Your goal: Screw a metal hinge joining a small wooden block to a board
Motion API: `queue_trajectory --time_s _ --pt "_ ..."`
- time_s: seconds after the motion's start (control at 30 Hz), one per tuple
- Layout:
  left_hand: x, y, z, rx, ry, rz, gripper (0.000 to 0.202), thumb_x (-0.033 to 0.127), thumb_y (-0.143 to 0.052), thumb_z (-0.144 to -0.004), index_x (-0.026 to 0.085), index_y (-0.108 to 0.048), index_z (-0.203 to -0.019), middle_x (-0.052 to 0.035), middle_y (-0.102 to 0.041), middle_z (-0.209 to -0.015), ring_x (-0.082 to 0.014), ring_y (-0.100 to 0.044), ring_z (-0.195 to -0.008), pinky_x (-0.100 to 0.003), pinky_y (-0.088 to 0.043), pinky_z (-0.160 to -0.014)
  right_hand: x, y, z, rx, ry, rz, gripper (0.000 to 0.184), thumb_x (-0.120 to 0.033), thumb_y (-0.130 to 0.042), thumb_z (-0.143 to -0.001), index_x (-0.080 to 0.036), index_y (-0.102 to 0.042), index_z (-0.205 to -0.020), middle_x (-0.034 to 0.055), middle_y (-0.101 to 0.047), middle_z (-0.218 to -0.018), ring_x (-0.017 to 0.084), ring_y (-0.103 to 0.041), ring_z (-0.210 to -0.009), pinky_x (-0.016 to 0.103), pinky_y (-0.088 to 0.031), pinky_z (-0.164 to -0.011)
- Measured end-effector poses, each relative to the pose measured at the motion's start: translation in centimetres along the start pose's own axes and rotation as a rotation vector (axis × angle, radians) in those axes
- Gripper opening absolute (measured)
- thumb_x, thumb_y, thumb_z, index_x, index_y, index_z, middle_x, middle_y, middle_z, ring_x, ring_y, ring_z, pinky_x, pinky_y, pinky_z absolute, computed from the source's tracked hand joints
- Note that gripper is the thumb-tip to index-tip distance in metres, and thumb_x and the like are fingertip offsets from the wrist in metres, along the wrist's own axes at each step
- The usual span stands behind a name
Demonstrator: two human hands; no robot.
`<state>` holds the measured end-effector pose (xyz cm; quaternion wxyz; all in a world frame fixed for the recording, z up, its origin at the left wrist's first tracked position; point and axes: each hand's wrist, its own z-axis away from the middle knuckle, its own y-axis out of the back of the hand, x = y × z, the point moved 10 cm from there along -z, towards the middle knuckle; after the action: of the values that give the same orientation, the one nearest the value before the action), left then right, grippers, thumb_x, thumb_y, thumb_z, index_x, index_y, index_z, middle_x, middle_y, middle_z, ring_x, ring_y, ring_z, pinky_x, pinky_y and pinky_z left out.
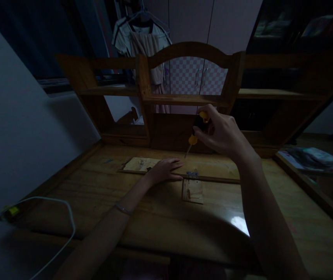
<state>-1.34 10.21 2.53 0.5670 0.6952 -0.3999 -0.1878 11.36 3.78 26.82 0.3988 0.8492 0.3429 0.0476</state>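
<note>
In my right hand (223, 130) is a screwdriver (193, 139) with a yellow and black handle, its shaft slanting down to the left. The tip hovers near the fingers of my left hand (166, 171), over a long wooden board (219, 168). My left hand lies flat on that board with the fingers stretched out. A small metal hinge (192, 174) sits just right of my left fingertips, at the board's front edge. Below the hinge lies a small square wooden piece (193, 191) with a dark stain. Whether the tip touches anything is hard to tell.
A wooden desk (125, 217) carries all this, with a wooden shelf unit (188, 100) rising along its back. Small metal pieces (108, 160) lie at the left. A white cable (70, 217) loops at the left front. Papers and bags (315, 157) are at the right.
</note>
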Motion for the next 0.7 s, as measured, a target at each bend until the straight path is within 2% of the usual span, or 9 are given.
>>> queue_trajectory --time_s 0.23,0.37,0.53,0.6,0.63,0.67,0.7 --pt "0.4 0.4 0.0 0.063 -0.051 0.007 0.071 0.066 -0.064 -0.085 0.021 -0.059 -0.139 -0.0131 -0.055 -0.144 -0.028 -0.053 -0.132 -0.04 -0.041 -0.112 1.3 3.2 0.6 0.242 -0.064 -0.067 0.04 -0.037 -0.068 -0.084 -0.022 -0.058 -0.12 0.003 -0.065 -0.092 0.019 -0.063 -0.075 0.032 -0.05 -0.069" --pt "0.5 0.2 0.0 0.094 -0.082 0.019 0.073 0.067 -0.065 -0.083 0.02 -0.059 -0.139 -0.0133 -0.057 -0.142 -0.0277 -0.053 -0.132 -0.041 -0.037 -0.115 1.8 5.7 1.2 0.405 -0.134 -0.315 0.035 -0.038 -0.073 -0.082 -0.025 -0.059 -0.111 0.0048 -0.066 -0.098 0.022 -0.066 -0.085 0.035 -0.055 -0.072" --pt "0.3 0.0 -0.1 0.088 -0.038 0.044 0.075 0.067 -0.065 -0.083 0.024 -0.054 -0.144 -0.0119 -0.054 -0.146 -0.0266 -0.05 -0.136 -0.04 -0.037 -0.115 3.6 7.9 2.8 0.616 -0.226 -0.658 0.032 -0.03 -0.083 -0.073 -0.025 -0.055 -0.088 0.0034 -0.066 -0.088 0.024 -0.071 -0.085 0.038 -0.06 -0.073" --pt "0.4 0.1 -0.1 0.079 -0.036 0.05 0.078 0.067 -0.065 -0.082 0.025 -0.052 -0.146 -0.0122 -0.051 -0.148 -0.0265 -0.049 -0.137 -0.039 -0.038 -0.115 5.8 7.5 4.2 0.683 -0.323 -0.827 0.033 -0.028 -0.084 -0.07 -0.024 -0.054 -0.081 0.0043 -0.066 -0.092 0.026 -0.073 -0.09 0.04 -0.062 -0.078" --pt "0.6 0.2 -0.1 0.075 -0.036 0.048 0.079 0.067 -0.066 -0.082 0.025 -0.051 -0.146 -0.0123 -0.051 -0.149 -0.0267 -0.048 -0.137 -0.04 -0.037 -0.115 7.2 6.5 5.1 0.683 -0.415 -0.934 0.033 -0.027 -0.085 -0.068 -0.024 -0.054 -0.079 0.0038 -0.067 -0.092 0.026 -0.073 -0.091 0.039 -0.063 -0.079" --pt "0.7 0.3 -0.2 0.072 -0.036 0.045 0.079 0.067 -0.066 -0.081 0.025 -0.051 -0.146 -0.0125 -0.05 -0.149 -0.027 -0.048 -0.137 -0.04 -0.037 -0.115 8.5 4.6 6.0 0.612 -0.547 -1.061 0.03 -0.028 -0.083 -0.07 -0.024 -0.055 -0.079 0.0047 -0.069 -0.094 0.025 -0.073 -0.093 0.038 -0.064 -0.079" --pt "0.9 0.4 -0.2 0.073 -0.038 0.042 0.079 0.067 -0.067 -0.081 0.025 -0.052 -0.146 -0.0126 -0.051 -0.149 -0.0274 -0.049 -0.137 -0.041 -0.037 -0.115 9.3 2.0 7.2 0.486 -0.686 -1.199 0.025 -0.03 -0.081 -0.07 -0.025 -0.059 -0.082 0.0053 -0.07 -0.096 0.025 -0.073 -0.096 0.036 -0.065 -0.079"
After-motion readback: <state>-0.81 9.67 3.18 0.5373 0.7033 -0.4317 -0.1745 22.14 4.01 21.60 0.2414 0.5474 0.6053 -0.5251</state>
